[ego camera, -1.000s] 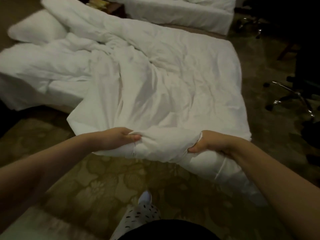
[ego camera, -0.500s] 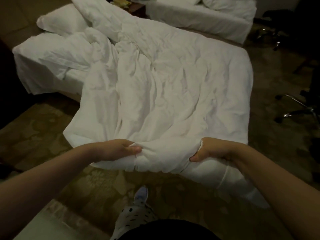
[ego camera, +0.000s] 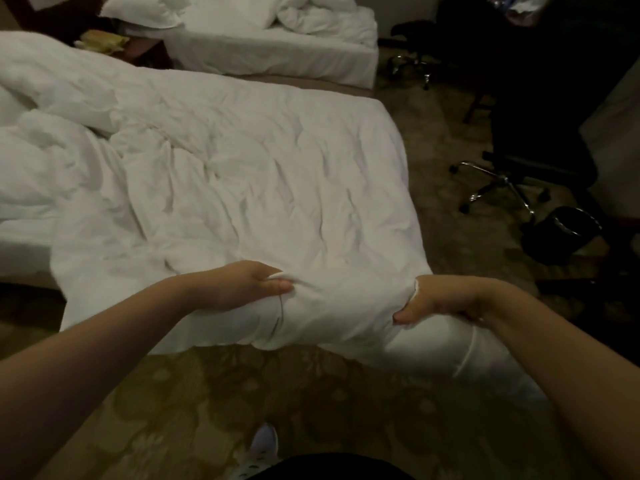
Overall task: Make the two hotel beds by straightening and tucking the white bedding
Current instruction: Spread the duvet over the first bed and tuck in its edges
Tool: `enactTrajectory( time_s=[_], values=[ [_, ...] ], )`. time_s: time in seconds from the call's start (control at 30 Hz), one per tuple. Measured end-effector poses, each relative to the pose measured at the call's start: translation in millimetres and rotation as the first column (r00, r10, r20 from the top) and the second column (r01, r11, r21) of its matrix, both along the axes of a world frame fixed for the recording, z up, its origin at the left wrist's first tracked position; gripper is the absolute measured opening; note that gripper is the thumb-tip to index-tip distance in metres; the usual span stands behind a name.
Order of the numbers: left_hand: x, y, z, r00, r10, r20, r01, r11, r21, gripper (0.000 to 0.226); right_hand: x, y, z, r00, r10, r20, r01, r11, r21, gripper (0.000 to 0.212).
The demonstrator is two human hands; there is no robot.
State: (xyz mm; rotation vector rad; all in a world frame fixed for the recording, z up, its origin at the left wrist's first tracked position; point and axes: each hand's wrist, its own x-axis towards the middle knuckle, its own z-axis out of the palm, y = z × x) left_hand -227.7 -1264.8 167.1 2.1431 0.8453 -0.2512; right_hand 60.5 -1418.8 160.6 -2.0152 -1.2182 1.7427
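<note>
A dim hotel room with patterned carpet (ego camera: 277, 393) holds two beds. The near bed (ego camera: 20, 251) runs across the middle of the head view and the far bed (ego camera: 277, 60) lies behind it, carrying a pillow (ego camera: 145, 8) and a heap of crumpled bedding. A dark nightstand (ego camera: 149, 51) stands between the beds. On the right are an office chair (ego camera: 505, 181) with a chrome base and a black bin (ego camera: 568, 233).

The white duvet (ego camera: 259, 174) covers the near bed, bunched at the left and flatter toward the right. Its near edge hangs over the carpet. The left hand (ego camera: 249, 285) grips that edge, fingers curled into a gathered fold with the thumb pressed on top. The right hand (ego camera: 440, 299) grips the same edge further right, its fingers closed round a bunch of cloth. A light shoe (ego camera: 265, 441) shows below on the carpet.

Compared with half a second ago, the view has swung right. The near bed's pillow has left the picture, and more of the far bed and the bin have come in. Both hands keep the same hold, and the duvet's right side lies smoother than before.
</note>
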Motion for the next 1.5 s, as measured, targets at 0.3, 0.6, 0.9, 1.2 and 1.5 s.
enactTrajectory(
  time_s=[0.3, 0.6, 0.9, 1.2, 1.5],
  values=[
    [64.9, -0.5, -17.1, 0.966, -0.253, -0.062, 0.249, 0.967, -0.057, 0.054, 8.1, -63.6, -7.0, 0.976, -0.212, -0.053, 0.203, 0.969, -0.142, 0.086],
    [73.6, -49.3, -55.1, 0.903, -0.395, -0.170, 0.360, 0.910, -0.204, 0.029, -13.9, -147.1, -63.7, 0.901, -0.381, -0.209, 0.289, 0.885, -0.366, 0.103],
    [56.8, -7.2, -33.7, 0.954, -0.265, -0.138, 0.238, 0.954, -0.182, 0.058, -0.3, -54.0, -8.6, 0.982, -0.072, 0.173, 0.087, 0.993, -0.078, 0.048],
    [65.3, 104.6, 2.8, 0.992, -0.110, 0.057, 0.105, 0.991, 0.079, 0.038, 20.3, 92.6, 20.8, 0.628, -0.141, 0.766, -0.135, 0.949, 0.286, 0.062],
    [174.1, 272.9, 18.8, 0.941, 0.310, 0.133, -0.327, 0.737, 0.592, 0.058, 109.2, 296.4, 22.3, 0.313, -0.549, 0.775, -0.293, 0.720, 0.629, 0.044]
  ],
)
